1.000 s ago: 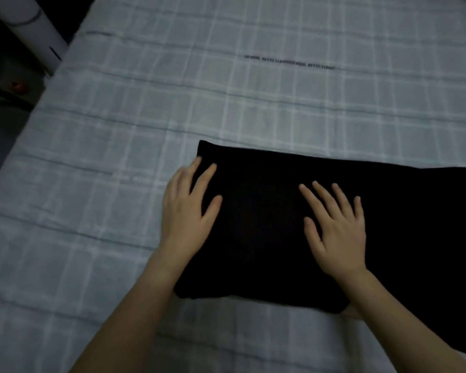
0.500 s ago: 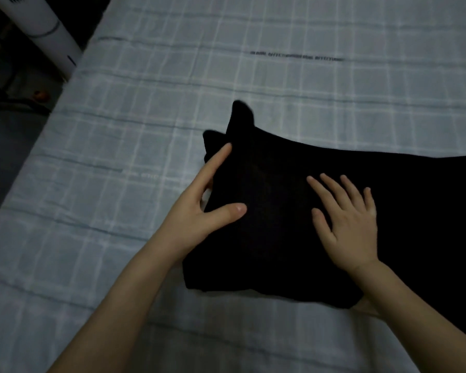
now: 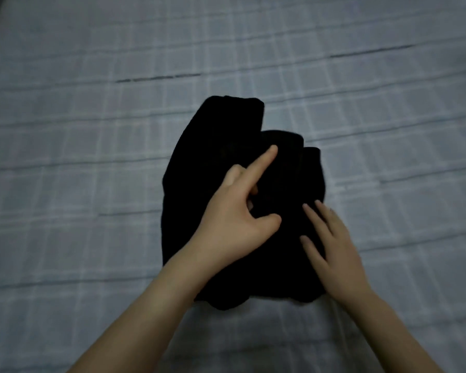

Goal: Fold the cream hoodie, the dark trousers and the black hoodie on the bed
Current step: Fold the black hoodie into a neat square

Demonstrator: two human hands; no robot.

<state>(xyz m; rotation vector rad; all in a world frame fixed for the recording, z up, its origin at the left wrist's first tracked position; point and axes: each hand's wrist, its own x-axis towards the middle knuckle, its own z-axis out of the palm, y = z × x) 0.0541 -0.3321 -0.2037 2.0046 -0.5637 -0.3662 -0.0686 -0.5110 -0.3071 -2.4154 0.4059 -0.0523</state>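
Observation:
A black garment (image 3: 213,146) lies as a compact folded bundle in the middle of the bed; I cannot tell whether it is the trousers or the hoodie. My left hand (image 3: 234,216) lies on top of it, index finger stretched out, thumb spread, the other fingers curled into a fold of the cloth. My right hand (image 3: 331,246) presses flat on the bundle's lower right part with straight fingers. No cream hoodie or other garment is in view.
The bed is covered with a pale grey-blue checked sheet (image 3: 92,157) that fills the whole view around the bundle. A dark sliver of floor shows at the far upper left corner.
My left hand lifted the garment's left end and carried it over to the right, so the wide flat rectangle is now a narrower bundle. My right hand stayed pressed on it.

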